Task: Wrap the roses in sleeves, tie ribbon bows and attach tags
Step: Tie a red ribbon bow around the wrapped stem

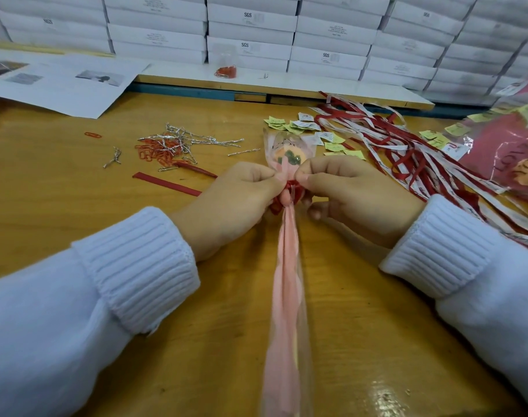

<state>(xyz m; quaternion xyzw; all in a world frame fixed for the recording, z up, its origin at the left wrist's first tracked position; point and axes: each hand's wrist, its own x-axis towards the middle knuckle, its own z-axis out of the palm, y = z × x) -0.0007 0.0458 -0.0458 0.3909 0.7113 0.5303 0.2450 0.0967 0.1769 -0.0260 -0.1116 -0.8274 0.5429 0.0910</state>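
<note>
A sleeved rose lies along the middle of the wooden table, its orange bloom pointing away from me and its long pink-and-clear sleeve running toward me. A red ribbon is gathered around the sleeve's neck just below the bloom. My left hand pinches the ribbon from the left with thumb and forefinger. My right hand pinches it from the right. Part of the ribbon is hidden between my fingers.
Red and white ribbons fan out at the right beside yellow and white tags. A bag of sleeved roses lies far right. Red paper clips and silver twist ties sit left of centre, printed sheets behind, stacked white boxes along the back.
</note>
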